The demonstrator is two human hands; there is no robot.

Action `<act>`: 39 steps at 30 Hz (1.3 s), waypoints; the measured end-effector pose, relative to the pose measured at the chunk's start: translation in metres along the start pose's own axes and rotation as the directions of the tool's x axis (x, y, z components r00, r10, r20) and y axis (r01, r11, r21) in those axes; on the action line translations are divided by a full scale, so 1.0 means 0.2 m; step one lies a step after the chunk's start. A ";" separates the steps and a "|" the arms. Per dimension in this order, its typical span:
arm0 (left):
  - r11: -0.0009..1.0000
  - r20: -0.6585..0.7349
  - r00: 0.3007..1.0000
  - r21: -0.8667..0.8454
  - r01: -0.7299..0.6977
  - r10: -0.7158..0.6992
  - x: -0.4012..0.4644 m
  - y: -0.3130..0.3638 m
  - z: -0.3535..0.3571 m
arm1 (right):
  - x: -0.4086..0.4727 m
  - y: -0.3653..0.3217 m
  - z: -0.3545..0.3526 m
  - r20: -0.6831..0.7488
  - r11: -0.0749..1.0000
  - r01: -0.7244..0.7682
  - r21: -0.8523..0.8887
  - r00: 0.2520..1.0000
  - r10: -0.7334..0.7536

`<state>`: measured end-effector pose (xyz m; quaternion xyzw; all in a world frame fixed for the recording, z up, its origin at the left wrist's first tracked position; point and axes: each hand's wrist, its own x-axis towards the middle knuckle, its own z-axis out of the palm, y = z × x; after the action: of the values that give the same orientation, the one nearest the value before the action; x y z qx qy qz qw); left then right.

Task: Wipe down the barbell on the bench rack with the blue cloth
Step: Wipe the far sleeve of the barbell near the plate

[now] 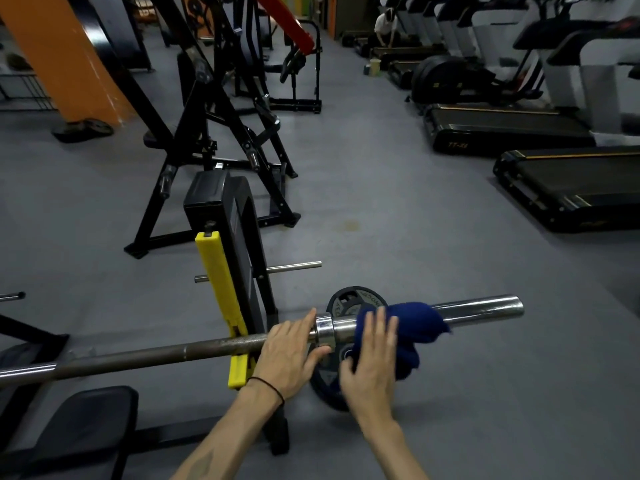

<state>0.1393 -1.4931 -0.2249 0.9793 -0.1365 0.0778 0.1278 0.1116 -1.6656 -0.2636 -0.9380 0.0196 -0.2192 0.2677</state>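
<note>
Left hand [289, 355] rests flat on bar [138, 356]; right hand [372, 362] presses cloth [412, 327] flat-fingered.
Bare sleeve end at 3 o'clock; treadmill [502, 128] reads "TT-X".

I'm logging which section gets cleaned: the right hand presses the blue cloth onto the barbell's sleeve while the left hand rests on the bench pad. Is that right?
Not quite. In the head view the left hand is not on the bench pad; it lies on the barbell beside the collar. As you said, the right hand presses the blue cloth onto the sleeve.
</note>
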 end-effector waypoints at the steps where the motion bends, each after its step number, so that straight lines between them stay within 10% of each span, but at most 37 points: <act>1: 1.000 0.005 1.000 -0.003 0.001 -0.001 0.00 0.00 0.00 | -0.04 -0.03 0.03 0.051 0.994 0.107 0.012 0.993 -0.107; 5: 0.999 0.059 0.998 -0.044 0.013 -0.011 0.01 0.01 -0.05 | 0.04 0.19 -0.06 0.136 0.915 0.386 -0.118 0.919 -0.370; 10: 0.999 0.021 1.000 -0.050 0.016 -0.015 0.02 0.01 -0.05 | 0.12 0.20 -0.08 -0.051 0.997 -0.025 -0.076 0.998 0.021; 18: 0.988 0.038 0.995 -0.124 0.092 -0.088 0.04 0.02 -0.07 | 0.14 0.23 -0.09 0.117 0.861 0.501 -0.085 0.863 -0.491; 24: 0.989 -0.085 0.987 -0.036 -0.140 0.137 -0.06 -0.05 -0.04 | 0.20 0.22 -0.09 -0.079 0.965 0.213 0.154 0.976 -0.203; 29: 0.997 -0.085 0.995 0.066 -0.040 0.046 -0.06 -0.07 -0.03 | 0.17 -0.13 -0.08 -0.024 0.863 -0.072 0.500 0.995 0.098; 35: 0.992 -0.065 0.998 0.124 0.035 -0.027 -0.03 -0.04 -0.02 | 0.05 -0.24 0.07 0.031 0.866 0.453 0.213 0.883 -0.469; 39: 0.988 -0.033 0.999 0.154 0.003 0.002 -0.01 -0.05 -0.01 | 0.03 -0.10 0.00 0.168 0.829 0.559 0.017 0.816 -0.553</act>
<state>0.1404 -1.4821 -0.2249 0.9848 -0.1278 0.1044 0.0540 0.1163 -1.6488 -0.2513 -0.9220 -0.2737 -0.2089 0.1772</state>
